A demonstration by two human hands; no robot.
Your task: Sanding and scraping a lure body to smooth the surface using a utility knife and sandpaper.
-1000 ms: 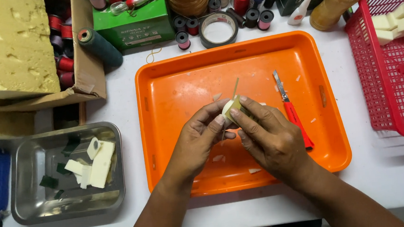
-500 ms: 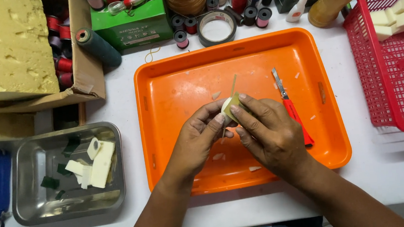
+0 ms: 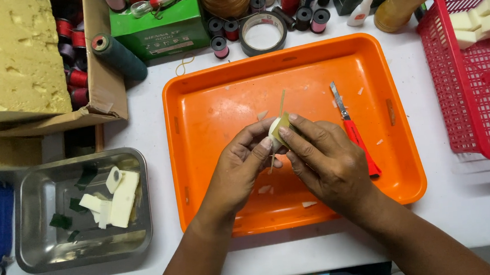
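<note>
Both hands are working over the middle of the orange tray (image 3: 200, 158). The left hand (image 3: 241, 169) and the right hand (image 3: 327, 160) are pinching a small pale piece (image 3: 276, 130) with a thin stick (image 3: 280, 103) poking up from it. A red knife (image 3: 355, 135) is lying just beside the right hand, near the tray's right edge. A metal pan (image 3: 40, 249) is sitting by the table's left edge, and a red basket (image 3: 472, 104) is sitting at the right edge.

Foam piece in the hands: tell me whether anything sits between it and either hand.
Nothing visible does. The left hand and right hand both pinch the small foam piece directly, above the orange tray.
</note>
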